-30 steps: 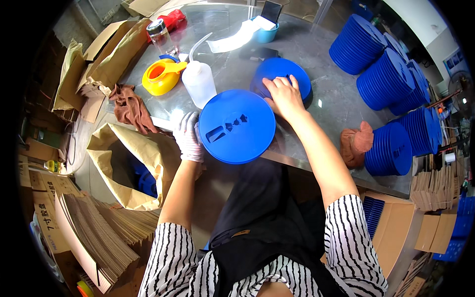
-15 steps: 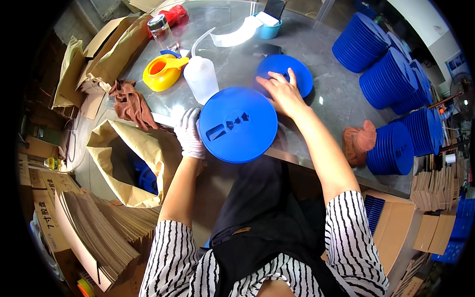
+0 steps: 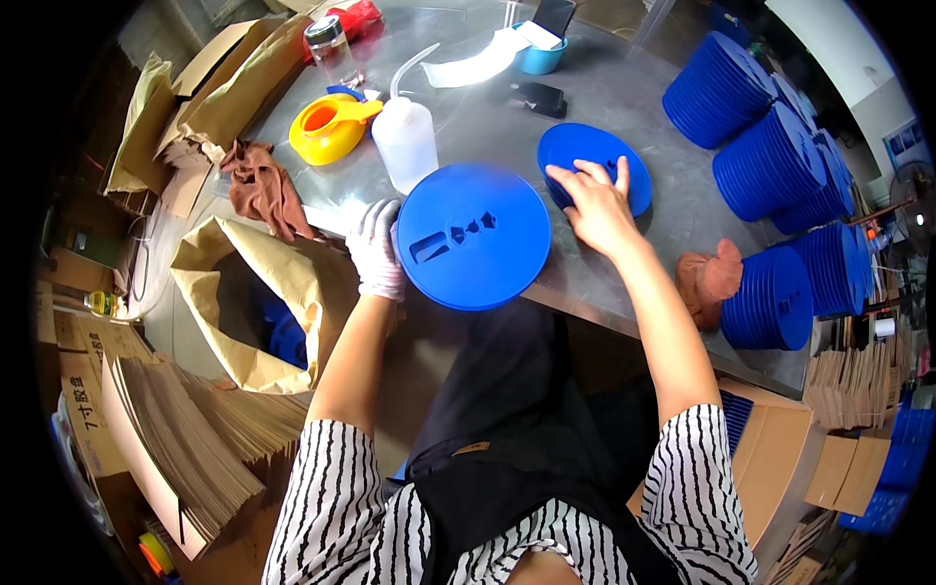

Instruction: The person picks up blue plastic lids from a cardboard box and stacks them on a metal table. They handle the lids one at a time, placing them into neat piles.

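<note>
My left hand (image 3: 377, 249), in a white glove, grips the left rim of a large blue round disc (image 3: 475, 236) with cut-out holes, held over the front edge of the grey metal table (image 3: 585, 283). My bare right hand (image 3: 597, 202) rests with fingers spread on a second blue disc (image 3: 583, 149) lying flat on the table just beyond the first. A white squeeze bottle (image 3: 406, 143) with a bent spout stands right behind the held disc.
Stacks of blue discs (image 3: 770, 166) line the table's right side. A yellow funnel (image 3: 329, 127), brown rags (image 3: 259, 187) (image 3: 708, 280), a jar (image 3: 331, 47) and a blue cup (image 3: 541, 56) lie about. An open brown paper bag (image 3: 263, 292) and flat cardboard (image 3: 185, 439) sit at my left.
The held disc has shifted slightly toward me and to the left. My right hand has stayed on the second disc, fingers spreading a little.
</note>
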The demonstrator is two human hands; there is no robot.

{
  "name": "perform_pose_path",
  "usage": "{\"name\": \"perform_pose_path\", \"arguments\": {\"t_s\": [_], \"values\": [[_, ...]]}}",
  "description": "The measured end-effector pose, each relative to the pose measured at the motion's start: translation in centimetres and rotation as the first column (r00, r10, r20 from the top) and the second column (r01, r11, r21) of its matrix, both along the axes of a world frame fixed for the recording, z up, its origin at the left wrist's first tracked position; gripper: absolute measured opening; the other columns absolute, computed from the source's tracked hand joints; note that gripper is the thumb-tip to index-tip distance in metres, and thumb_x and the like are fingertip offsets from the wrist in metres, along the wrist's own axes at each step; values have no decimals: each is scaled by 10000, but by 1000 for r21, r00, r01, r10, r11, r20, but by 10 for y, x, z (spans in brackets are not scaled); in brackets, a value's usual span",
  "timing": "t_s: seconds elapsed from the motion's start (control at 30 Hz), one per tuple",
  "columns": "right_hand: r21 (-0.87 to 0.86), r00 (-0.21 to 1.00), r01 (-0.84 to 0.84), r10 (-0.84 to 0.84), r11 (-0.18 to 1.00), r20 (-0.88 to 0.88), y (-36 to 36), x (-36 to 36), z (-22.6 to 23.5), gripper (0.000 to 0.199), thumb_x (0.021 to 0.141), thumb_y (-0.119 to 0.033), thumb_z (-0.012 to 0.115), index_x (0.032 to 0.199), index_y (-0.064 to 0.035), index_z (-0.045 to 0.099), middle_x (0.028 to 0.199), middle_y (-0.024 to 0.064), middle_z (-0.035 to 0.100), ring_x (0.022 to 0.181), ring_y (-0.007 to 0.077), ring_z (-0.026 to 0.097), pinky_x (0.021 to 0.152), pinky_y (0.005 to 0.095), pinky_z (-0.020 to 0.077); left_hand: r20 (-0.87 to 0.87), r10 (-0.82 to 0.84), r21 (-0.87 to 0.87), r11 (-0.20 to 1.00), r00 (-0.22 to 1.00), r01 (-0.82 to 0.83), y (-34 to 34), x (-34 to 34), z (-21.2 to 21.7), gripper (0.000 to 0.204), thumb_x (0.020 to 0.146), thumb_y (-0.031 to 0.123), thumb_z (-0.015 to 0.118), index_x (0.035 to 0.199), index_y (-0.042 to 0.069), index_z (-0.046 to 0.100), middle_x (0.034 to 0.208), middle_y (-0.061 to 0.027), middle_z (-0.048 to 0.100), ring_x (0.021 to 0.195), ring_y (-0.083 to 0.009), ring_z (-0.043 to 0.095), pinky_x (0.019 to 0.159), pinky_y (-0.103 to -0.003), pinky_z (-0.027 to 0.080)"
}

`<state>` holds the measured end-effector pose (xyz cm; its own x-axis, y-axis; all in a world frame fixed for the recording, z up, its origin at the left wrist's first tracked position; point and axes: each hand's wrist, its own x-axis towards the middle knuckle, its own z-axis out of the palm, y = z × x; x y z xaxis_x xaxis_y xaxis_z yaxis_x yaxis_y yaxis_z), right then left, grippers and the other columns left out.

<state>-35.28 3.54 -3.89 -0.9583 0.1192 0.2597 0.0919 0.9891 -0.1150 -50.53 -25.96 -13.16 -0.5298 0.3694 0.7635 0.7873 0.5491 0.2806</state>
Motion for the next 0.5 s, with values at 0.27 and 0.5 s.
{"name": "perform_pose_path", "arguments": {"t_s": [0.27, 0.5], "values": [[-321, 964, -146, 61, 936, -260, -42, 24, 86, 649, 730, -79, 726, 1333, -208, 524, 1210, 71, 589, 1210, 261, 467, 1129, 558, 144, -3, 13, -12, 1000, 1000, -13, -7, 1, -3, 260, 893, 199, 512, 1093, 70, 618, 1093, -127, 643, 1031, -333, 588, 920, -440, 442], [49, 906, -379, 381, 924, -183, -143, 26, 76, 545, 797, -39, 611, 1328, -116, 517, 1054, 84, 618, 1168, 264, 502, 1109, 621, 164, 675, -443, 536, 844, 590, 21, -4, 8, 11, 476, 979, 406, 454, 1248, 30, 569, 1067, -129, 649, 1017, -261, 596, 944, -376, 447]]}}
